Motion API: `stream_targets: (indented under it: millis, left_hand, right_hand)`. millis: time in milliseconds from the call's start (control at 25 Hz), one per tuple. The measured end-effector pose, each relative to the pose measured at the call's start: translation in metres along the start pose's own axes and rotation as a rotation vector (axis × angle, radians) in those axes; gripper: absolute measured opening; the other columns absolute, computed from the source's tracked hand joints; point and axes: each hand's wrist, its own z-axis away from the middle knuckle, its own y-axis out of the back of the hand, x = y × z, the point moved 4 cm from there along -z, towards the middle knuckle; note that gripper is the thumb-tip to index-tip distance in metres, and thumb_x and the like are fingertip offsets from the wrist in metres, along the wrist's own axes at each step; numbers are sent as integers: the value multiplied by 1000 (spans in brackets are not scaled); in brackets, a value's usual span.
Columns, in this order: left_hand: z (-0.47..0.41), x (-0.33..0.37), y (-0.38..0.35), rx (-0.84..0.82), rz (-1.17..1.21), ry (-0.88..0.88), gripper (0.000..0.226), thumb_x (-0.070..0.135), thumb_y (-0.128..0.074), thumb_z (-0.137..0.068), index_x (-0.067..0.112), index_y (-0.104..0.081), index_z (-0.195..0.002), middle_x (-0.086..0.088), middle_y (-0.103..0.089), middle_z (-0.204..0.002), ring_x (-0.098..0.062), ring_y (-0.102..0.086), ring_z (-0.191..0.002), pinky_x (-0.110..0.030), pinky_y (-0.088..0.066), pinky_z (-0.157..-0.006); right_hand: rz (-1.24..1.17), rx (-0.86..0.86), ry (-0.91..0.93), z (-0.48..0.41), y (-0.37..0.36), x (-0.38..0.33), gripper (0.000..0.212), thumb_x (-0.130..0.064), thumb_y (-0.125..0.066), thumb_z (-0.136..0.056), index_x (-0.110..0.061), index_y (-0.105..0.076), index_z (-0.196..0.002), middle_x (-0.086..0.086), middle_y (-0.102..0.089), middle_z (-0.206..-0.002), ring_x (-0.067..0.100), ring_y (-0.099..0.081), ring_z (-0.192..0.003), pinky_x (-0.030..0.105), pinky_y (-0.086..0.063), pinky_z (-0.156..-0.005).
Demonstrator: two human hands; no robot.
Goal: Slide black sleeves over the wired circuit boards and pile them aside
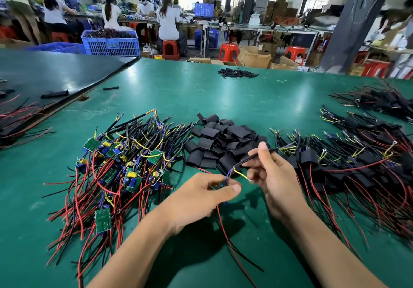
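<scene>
My left hand (201, 196) grips one wired circuit board, mostly hidden inside its fingers; its red and black leads (225, 236) trail toward me. My right hand (274, 176) pinches that board's black cable (252, 159) between thumb and fingers, the cable arching between both hands. Just beyond the hands lies a heap of flat black sleeves (221, 140). Left of the hands lies a heap of bare green boards with red, black and yellow wires (120, 164). To the right spreads a pile of sleeved boards (357, 162).
The green table (178, 91) carries another small clump of sleeves (238, 73) at its far edge and more sleeved boards (377, 100) at the far right. A dark mat (44, 71) with stray sleeves and wires covers the far left. People work at benches behind.
</scene>
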Motion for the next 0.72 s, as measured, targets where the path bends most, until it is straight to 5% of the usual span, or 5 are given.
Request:
stream_targets:
  millis: [120,400,520,640,720]
  left_hand:
    - [-1,0,6,-20,-67,-13,29,42,-53,-100,25,-76,-104,18,-41,-49,-3,-34,-47,-14,-28,-47]
    - [-3,-1,10,-26,335,20,27,25,-53,-102,8,-72,-92,5,-33,-53,-11,-36,-40,-20,-34,-39]
    - [-7,4,16,10,615,-71,24,30,-56,-96,13,-74,-96,1,-37,-61,-12,-41,-44,-23,-40,-42]
    - [-7,9,22,-45,811,-203,25,31,-58,-94,20,-71,-112,1,-52,-74,-12,-49,-52,-24,-47,-48]
    - [-6,11,24,-59,851,-243,27,32,-56,-96,24,-70,-118,0,-60,-81,-13,-56,-57,-24,-51,-52]
  right_hand:
    - [4,-30,-6,-1,-1,2,33,-53,-62,-83,-24,-75,-73,6,-70,-69,14,-57,-47,21,-44,-46]
    - [98,-9,-84,-9,6,15,42,-49,-50,-98,-15,-73,-93,8,-76,-81,12,-60,-50,18,-43,-46]
    - [326,14,27,-11,10,16,33,-35,-48,-104,-14,-72,-93,9,-73,-80,10,-56,-50,16,-39,-47]
    - [731,-46,267,-4,7,14,11,-17,-64,-96,-18,-75,-100,5,-70,-92,3,-57,-69,9,-41,-69]
    - [989,-149,335,0,3,18,27,-18,-66,-94,-17,-70,-121,1,-62,-109,10,-59,-90,9,-37,-85]
